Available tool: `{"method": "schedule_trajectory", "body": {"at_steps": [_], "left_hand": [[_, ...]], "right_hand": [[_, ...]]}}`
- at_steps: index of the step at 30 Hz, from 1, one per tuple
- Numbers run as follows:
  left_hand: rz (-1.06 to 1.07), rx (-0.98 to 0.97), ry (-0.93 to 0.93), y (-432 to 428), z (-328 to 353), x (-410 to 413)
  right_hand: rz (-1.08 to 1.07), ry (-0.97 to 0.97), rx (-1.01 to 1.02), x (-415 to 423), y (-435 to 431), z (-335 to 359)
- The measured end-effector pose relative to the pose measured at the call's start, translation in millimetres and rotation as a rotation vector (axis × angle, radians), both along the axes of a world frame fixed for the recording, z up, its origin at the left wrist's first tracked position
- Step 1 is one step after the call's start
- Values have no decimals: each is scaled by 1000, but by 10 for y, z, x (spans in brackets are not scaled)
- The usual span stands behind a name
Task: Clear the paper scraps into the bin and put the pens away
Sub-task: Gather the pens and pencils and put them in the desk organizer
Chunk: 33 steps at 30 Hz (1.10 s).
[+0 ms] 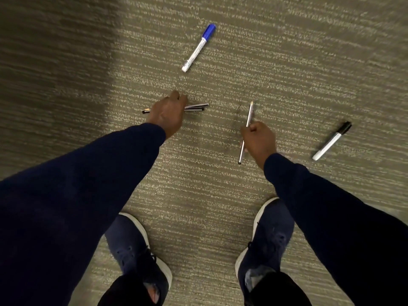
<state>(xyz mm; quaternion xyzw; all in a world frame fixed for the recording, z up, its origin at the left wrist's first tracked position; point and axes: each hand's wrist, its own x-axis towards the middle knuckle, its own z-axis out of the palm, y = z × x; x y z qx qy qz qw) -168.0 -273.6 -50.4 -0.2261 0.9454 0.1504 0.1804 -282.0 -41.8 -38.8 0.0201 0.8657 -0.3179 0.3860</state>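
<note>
The pen-gathering step is judged to be in hand: a bundle of thin pens (196, 107) is grasped in the left grip (169, 113), its ends poking out on both sides, and one slim pen (249, 113) is held in the clenched right grip (259, 142), pointing away from the body. Two white-barrelled markers lie on the carpet (287, 62), the blue marker (197, 48) ahead of the left grip and the black marker (331, 141) off to the right, so a reach with already-laden fingers is called for next. No paper scraps or bin are seen.
</note>
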Motion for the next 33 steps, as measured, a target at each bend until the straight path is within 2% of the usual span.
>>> {"method": "schedule_trajectory", "body": {"at_steps": [3, 6, 13, 17, 20, 24, 30, 33], "left_hand": [[7, 41, 31, 48, 109, 78], [150, 147, 111, 154, 381, 161], [277, 388, 380, 390, 1467, 342], [315, 436, 475, 457, 2176, 450], [293, 455, 527, 473, 2658, 525], [281, 472, 554, 422, 3189, 634], [355, 512, 565, 311, 3839, 931], [520, 518, 562, 287, 4199, 1148]], "right_hand": [[-50, -60, -73, 0, -24, 170], [-185, -259, -147, -15, -16, 309], [-334, -438, -261, 65, -373, 1245], [-324, -590, -317, 201, -721, 1889], [-230, -706, -375, 303, -988, 2362], [-191, -710, -428, 402, -1281, 2911], [-291, -520, -408, 428, -1555, 3588], [-371, -515, -448, 485, -1658, 3929]]}}
